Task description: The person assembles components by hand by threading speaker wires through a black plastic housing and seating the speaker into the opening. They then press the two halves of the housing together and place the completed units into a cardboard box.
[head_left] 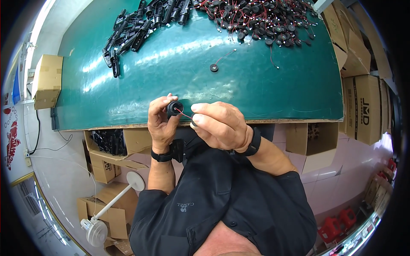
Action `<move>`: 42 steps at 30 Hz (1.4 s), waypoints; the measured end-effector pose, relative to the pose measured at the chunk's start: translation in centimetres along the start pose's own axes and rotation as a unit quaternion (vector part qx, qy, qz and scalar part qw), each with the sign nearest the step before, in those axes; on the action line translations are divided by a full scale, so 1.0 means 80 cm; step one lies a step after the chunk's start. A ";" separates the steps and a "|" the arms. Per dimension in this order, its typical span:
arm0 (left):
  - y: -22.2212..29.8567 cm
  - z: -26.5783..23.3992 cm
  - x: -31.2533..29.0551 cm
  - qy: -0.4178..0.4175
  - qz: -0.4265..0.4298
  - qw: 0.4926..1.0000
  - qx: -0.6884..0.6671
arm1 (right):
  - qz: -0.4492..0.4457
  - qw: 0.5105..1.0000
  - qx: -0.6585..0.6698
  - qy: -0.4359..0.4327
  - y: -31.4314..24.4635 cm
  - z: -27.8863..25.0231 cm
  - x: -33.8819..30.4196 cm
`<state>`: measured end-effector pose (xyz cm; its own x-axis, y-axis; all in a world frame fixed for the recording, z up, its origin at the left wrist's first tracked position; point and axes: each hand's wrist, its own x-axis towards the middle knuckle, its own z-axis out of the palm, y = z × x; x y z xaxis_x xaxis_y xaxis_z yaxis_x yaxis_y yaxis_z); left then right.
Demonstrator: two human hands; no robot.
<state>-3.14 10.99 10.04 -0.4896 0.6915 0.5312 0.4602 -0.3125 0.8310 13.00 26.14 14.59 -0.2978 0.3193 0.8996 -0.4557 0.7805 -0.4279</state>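
Observation:
Just over the table's near edge, my left hand (160,123) is closed around a black, round-mouthed plastic housing (171,109), its open end tilted toward my right hand. A thin red wire (185,114) runs from inside that mouth across to my right hand (222,124). Its thumb and fingers pinch a small round black disc, buzzer-like, at the wire's other end; the fingers hide most of it. Beyond my hands, a loose black disc with a red wire (214,68) lies alone on the green tabletop (171,77).
Black ribbed plastic housings (136,32) lie heaped at the far left, wired black discs (273,21) at the far right. Under the near edge stand an open carton of black parts (136,141) and another carton (294,138). A white fan (96,232) stands lower left.

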 end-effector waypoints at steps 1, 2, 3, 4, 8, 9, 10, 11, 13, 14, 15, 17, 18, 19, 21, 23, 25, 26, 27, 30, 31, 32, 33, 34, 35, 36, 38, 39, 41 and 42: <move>0.000 0.000 0.000 -0.001 -0.001 1.000 0.000 | 0.001 1.000 -0.001 -0.002 0.000 0.001 -0.001; 0.000 0.000 0.000 -0.001 -0.001 1.000 0.000 | 0.002 1.000 -0.001 -0.001 0.001 0.001 -0.001; -0.001 0.000 0.000 -0.002 -0.002 1.000 0.000 | 0.005 1.000 -0.005 -0.003 0.001 0.002 -0.002; 0.000 0.000 0.000 -0.003 -0.002 1.000 0.001 | 0.009 1.000 -0.008 -0.004 0.001 0.002 -0.001; 0.002 0.004 0.001 -0.002 -0.005 1.000 0.008 | 0.023 0.999 -0.022 -0.008 0.004 0.002 -0.001; 0.002 0.004 0.000 0.000 -0.004 1.000 0.009 | 0.028 0.999 -0.027 -0.009 0.005 0.002 -0.001; 0.002 0.005 -0.001 0.001 -0.015 1.000 0.011 | 0.027 0.999 -0.025 -0.011 0.006 0.001 -0.002; 0.003 0.005 -0.002 0.002 -0.025 1.000 0.013 | 0.052 0.998 -0.031 -0.018 0.007 -0.001 -0.003; 0.004 0.004 -0.004 0.007 -0.035 0.999 0.016 | 0.101 0.993 -0.043 -0.034 0.009 -0.005 -0.004; 0.006 0.002 -0.002 -0.008 -0.032 0.998 0.046 | 0.099 0.993 -0.042 -0.037 0.009 -0.008 -0.004; 0.009 0.001 0.000 -0.022 -0.029 0.996 0.076 | 0.137 0.988 -0.040 -0.056 0.009 -0.013 -0.002; 0.013 0.001 0.003 -0.033 -0.027 0.994 0.105 | 0.212 0.972 -0.036 -0.096 0.009 -0.021 0.000; 0.017 0.002 0.005 -0.035 -0.024 0.992 0.121 | 0.210 0.972 -0.035 -0.099 0.010 -0.024 0.000; 0.021 0.004 0.009 -0.038 -0.022 0.990 0.137 | 0.238 0.965 -0.026 -0.107 0.011 -0.027 0.000; 0.027 0.007 0.014 -0.038 -0.020 0.987 0.152 | 0.293 0.948 -0.008 -0.122 0.012 -0.031 0.000; 0.030 0.008 0.017 -0.061 -0.024 0.983 0.171 | 0.335 0.933 0.014 -0.127 0.012 -0.035 0.000; 0.031 0.008 0.018 -0.071 -0.026 0.981 0.179 | 0.422 0.896 0.055 -0.128 0.011 -0.039 0.000; 0.032 0.008 0.018 -0.076 -0.027 0.980 0.180 | 0.421 0.896 0.054 -0.130 0.012 -0.041 0.000; 0.032 0.008 0.018 -0.082 -0.027 0.980 0.180 | 0.418 0.895 0.058 -0.145 0.014 -0.044 0.000; 0.032 0.007 0.017 -0.090 -0.031 0.979 0.178 | 0.413 0.891 0.064 -0.177 0.020 -0.049 0.000; 0.032 0.006 0.016 -0.094 -0.033 0.979 0.178 | 0.391 0.900 0.058 -0.185 0.022 -0.050 -0.002; 0.032 0.006 0.016 -0.098 -0.035 0.978 0.178 | 0.369 0.908 0.052 -0.192 0.024 -0.051 -0.003; 0.032 0.006 0.017 -0.097 -0.035 0.979 0.176 | 0.346 0.916 0.046 -0.199 0.026 -0.052 -0.003; 0.032 0.004 0.018 -0.105 -0.038 0.977 0.182 | 0.346 0.915 0.045 -0.201 0.027 -0.053 -0.003; 0.033 0.003 0.019 -0.112 -0.041 0.975 0.187 | 0.342 0.915 0.044 -0.211 0.029 -0.054 -0.003; 0.033 0.001 0.020 -0.120 -0.043 0.973 0.193 | 0.337 0.914 0.044 -0.221 0.030 -0.055 -0.003; 0.034 0.000 0.023 -0.125 -0.043 0.973 0.190 | 0.332 0.913 0.042 -0.232 0.029 -0.055 -0.004; 0.035 0.000 0.023 -0.132 -0.042 0.972 0.188 | 0.340 0.913 0.047 -0.219 0.026 -0.052 -0.005; 0.034 -0.001 0.023 -0.137 -0.040 0.972 0.186 | 0.354 0.913 0.058 -0.193 0.021 -0.046 -0.008; 0.033 -0.002 0.022 -0.132 -0.051 0.974 0.174 | 0.353 0.913 0.058 -0.193 0.021 -0.045 -0.008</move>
<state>-2.92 11.27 13.22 -0.3589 0.8657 0.3491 0.6653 -0.0251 0.7462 15.42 29.19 13.56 -0.8158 0.4904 0.3067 -0.1135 0.3842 -0.9163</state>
